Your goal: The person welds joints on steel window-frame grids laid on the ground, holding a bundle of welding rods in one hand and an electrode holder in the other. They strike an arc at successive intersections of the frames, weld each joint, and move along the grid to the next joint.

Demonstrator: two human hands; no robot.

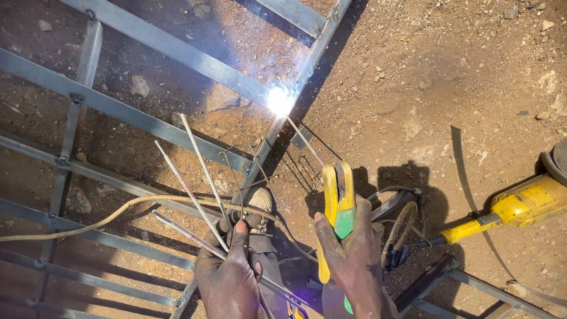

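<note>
Both hands sit lowest in the head view, dusty and dark with grime. Closed in a fist, the left hand (227, 274) grips a fan of thin grey welding rods (198, 189) that splay upward across the frame's bars. Clamped just as tightly, the right hand (354, 260) squeezes the yellow and green electrode holder (336, 207), a long-handled clamp whose jaws pinch a single slim electrode (304, 140). That electrode slants up to a white, glaring arc (280, 100) at a joint of the steel frame (177, 59), a grid of flat grey bars lying on the ground. A pale, dirty cable (88, 221) curves over the lower bars toward the left hand. Off to the right a yellow angle grinder (520, 207) lies on coarse reddish-brown dirt (413, 71), pebbly and dry, beside a thin curved metal strip (466, 183).
</note>
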